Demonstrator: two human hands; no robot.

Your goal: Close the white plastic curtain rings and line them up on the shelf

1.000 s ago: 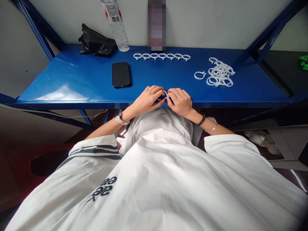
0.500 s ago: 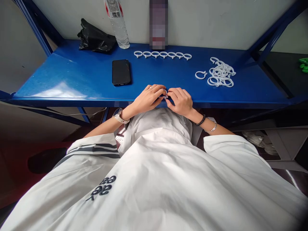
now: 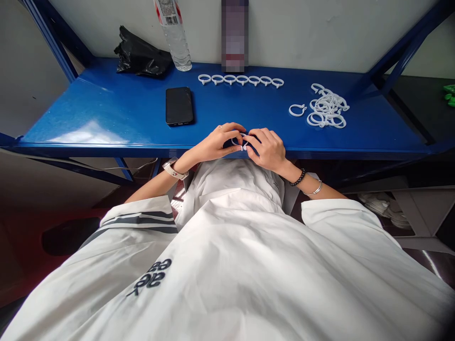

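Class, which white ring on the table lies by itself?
The ring just left of the pile; others are heaped, in the row, or held.

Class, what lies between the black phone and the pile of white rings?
One loose white ring, nearer the pile than the phone; the head view shows it.

White shirt (image 3: 227,255), dark-striped sleeve (image 3: 142,221), black beaded bracelet (image 3: 298,178)

Single head view, forward and down, from just above white shirt (image 3: 231,246) toward blue table (image 3: 231,106).
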